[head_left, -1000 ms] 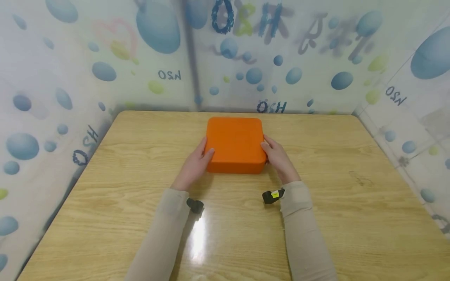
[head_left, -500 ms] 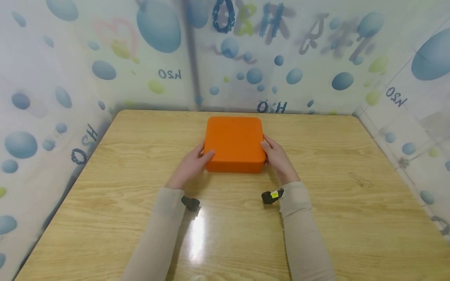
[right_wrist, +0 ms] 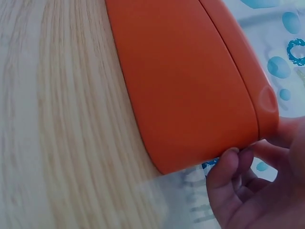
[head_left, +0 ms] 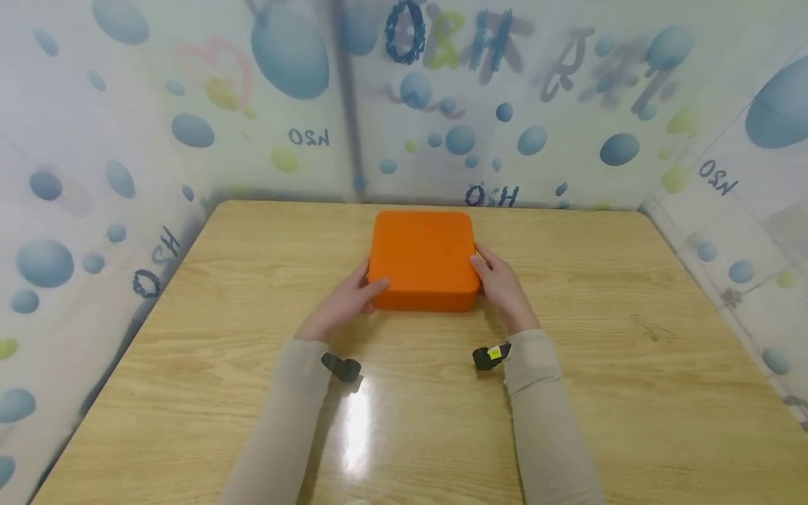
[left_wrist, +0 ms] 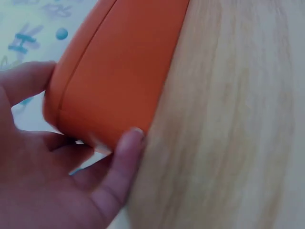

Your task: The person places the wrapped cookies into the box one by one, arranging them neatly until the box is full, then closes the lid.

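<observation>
An orange box (head_left: 424, 251) with rounded corners sits near the far side of the table. A thin seam below its top edge marks off a lid, visible in both wrist views. My left hand (head_left: 341, 301) grips the near left corner, thumb on the lid's edge and the other fingers along the side. In the left wrist view, the little finger of that hand (left_wrist: 62, 162) touches low on the box (left_wrist: 119, 71). On the opposite side my right hand (head_left: 503, 287) holds the box, its thumb on the lid's edge. Curled fingertips (right_wrist: 229, 160) touch the side wall in the right wrist view.
The wooden table (head_left: 252, 259) has a bright light reflection in front of the box. Patterned walls (head_left: 404, 105) with blue bubbles enclose its back and sides. Each sleeve cuff carries a small black camera, such as the right wrist camera (head_left: 489, 358).
My left hand has shifted slightly left and lower around the box's near corner, its thumb now reaching across the lid's edge. The right hand and the box stay almost in place.
</observation>
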Action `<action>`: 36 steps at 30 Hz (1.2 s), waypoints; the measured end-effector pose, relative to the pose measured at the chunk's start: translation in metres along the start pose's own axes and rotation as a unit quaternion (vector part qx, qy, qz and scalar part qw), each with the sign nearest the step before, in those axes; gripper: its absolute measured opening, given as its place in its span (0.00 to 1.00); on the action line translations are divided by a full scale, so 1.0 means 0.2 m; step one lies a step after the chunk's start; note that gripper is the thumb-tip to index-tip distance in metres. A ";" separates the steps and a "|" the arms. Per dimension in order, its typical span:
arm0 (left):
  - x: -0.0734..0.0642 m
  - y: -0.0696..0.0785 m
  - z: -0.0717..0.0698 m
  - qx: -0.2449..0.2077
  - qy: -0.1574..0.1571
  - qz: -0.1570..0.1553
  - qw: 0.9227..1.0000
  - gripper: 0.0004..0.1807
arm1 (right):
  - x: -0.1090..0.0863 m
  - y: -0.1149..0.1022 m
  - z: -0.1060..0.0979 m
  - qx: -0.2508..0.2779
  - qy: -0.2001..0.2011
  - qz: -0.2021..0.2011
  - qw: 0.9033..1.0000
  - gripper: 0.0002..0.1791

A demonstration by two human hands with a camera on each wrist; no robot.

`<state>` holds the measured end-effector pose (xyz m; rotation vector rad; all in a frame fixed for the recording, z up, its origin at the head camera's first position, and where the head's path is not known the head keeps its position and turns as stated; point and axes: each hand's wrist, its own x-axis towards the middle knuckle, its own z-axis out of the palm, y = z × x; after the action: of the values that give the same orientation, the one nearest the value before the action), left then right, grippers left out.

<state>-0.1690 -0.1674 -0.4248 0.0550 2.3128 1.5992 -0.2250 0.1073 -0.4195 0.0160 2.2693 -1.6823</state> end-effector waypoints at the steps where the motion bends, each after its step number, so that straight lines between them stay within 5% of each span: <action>1: 0.00 0.00 0.00 -0.009 0.000 0.003 1.000 0.40 | 0.00 0.00 0.00 0.000 0.001 -0.003 1.000 0.27; 18: 0.06 0.01 0.05 0.021 0.083 -0.023 0.996 0.43 | 0.05 0.01 -0.02 -0.032 0.069 -0.014 0.997 0.28; 36: 0.07 0.02 0.08 0.027 0.080 -0.008 0.996 0.39 | 0.06 0.04 -0.04 -0.008 0.072 -0.032 0.997 0.29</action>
<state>-0.1785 -0.1480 -0.4291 -0.0820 2.4696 1.5862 -0.2371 0.1146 -0.4272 0.0640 2.4114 -1.7458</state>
